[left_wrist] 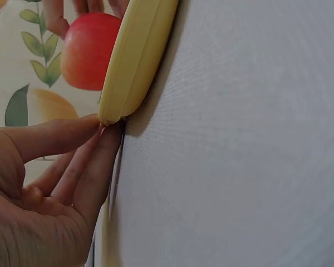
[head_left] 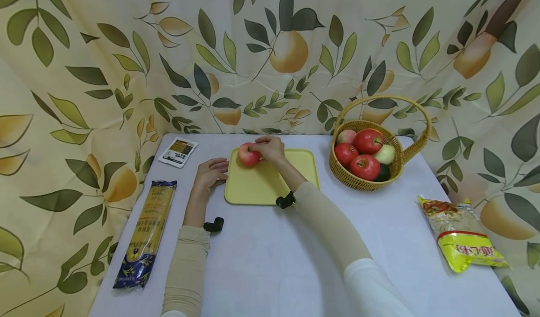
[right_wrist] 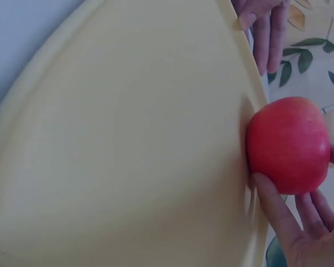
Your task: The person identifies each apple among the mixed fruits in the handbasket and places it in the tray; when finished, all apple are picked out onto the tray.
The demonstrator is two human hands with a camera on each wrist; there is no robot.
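Note:
A red apple (head_left: pixel 248 155) sits at the far left corner of a yellow tray (head_left: pixel 257 188). My right hand (head_left: pixel 271 149) grips the apple from its right side, with thumb and fingers around it in the right wrist view. At the tray's left edge, my left hand (head_left: pixel 209 174) pinches the rim. In the left wrist view, its thumb and fingertips meet at the tray edge (left_wrist: pixel 131 67), close to the white tablecloth.
A wicker basket (head_left: pixel 348 178) of several fruits stands right of the tray. A spaghetti pack (head_left: pixel 145 232) and a small white packet (head_left: pixel 178 152) lie on the left. A yellow-and-clear food bag (head_left: pixel 461 235) lies at the right edge. Patterned curtain hangs behind.

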